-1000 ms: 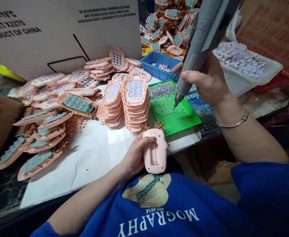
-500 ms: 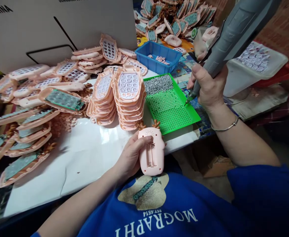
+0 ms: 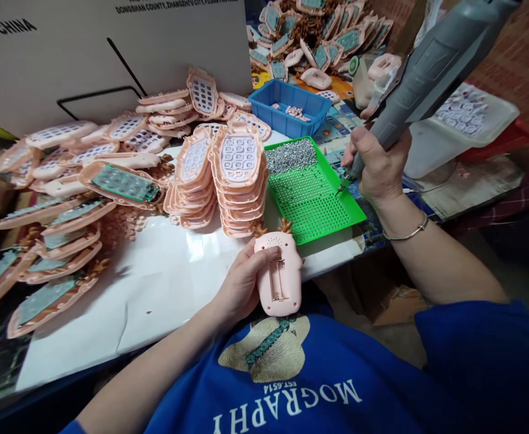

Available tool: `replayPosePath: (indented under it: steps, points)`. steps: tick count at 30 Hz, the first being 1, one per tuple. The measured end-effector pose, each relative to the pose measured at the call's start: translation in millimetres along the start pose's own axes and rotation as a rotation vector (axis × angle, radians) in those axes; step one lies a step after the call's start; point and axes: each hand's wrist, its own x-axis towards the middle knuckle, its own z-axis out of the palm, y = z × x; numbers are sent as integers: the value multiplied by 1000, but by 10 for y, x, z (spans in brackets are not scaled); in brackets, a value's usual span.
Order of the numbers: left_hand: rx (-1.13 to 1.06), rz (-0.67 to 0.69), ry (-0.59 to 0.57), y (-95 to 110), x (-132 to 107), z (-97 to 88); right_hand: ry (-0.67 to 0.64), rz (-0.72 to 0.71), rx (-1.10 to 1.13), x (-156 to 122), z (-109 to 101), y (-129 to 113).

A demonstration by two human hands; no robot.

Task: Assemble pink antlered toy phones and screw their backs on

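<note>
My left hand (image 3: pixel 243 277) is closed round a pink toy phone (image 3: pixel 287 289) with brown antlers, thumb across its back. The toy's back faces up, showing an uncovered battery bay and screw holes near the corners. My right hand (image 3: pixel 384 163) grips a grey electric screwdriver (image 3: pixel 427 78), whose bit points down over a green perforated tray (image 3: pixel 314 208). Small silver screws (image 3: pixel 291 158) lie heaped at the tray's far end. Whether a screw sits on the bit is too small to tell.
Stacked pink shells with white keypads (image 3: pixel 238 181) stand left of the tray. Shells with green circuit boards (image 3: pixel 120 181) pile further left. Behind are a blue bin (image 3: pixel 287 123) with small pink parts, a large white carton (image 3: pixel 111 48) and, at right, a translucent tub (image 3: pixel 445 144) of keypads.
The view has shifted slightly, so the table's contents sit a little further right. Both hands keep their holds, and the screwdriver's tip stays over the green tray.
</note>
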Motion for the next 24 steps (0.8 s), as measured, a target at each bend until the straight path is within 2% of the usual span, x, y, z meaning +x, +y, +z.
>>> replayPosePath:
  steps: [5, 9, 15, 18, 21, 24]
  points:
    - [-3, 20, 18, -7, -19, -29, 34, 25, 11, 41, 89, -219]
    - [39, 44, 39, -3, -29, -27, -28, 47, 71, 9, 195, -509]
    - [64, 83, 67, -17, -36, 14, -142, 107, 128, -209, 311, -918]
    - [57, 130, 63, -47, -44, 24, -156, 94, 280, -345, 387, -1087]
    - [35, 145, 41, -75, -27, 13, -169, 52, 425, -454, 468, -1192]
    - [-5, 137, 23, -90, -7, 3, -202, 76, 435, -537, 530, -1240]
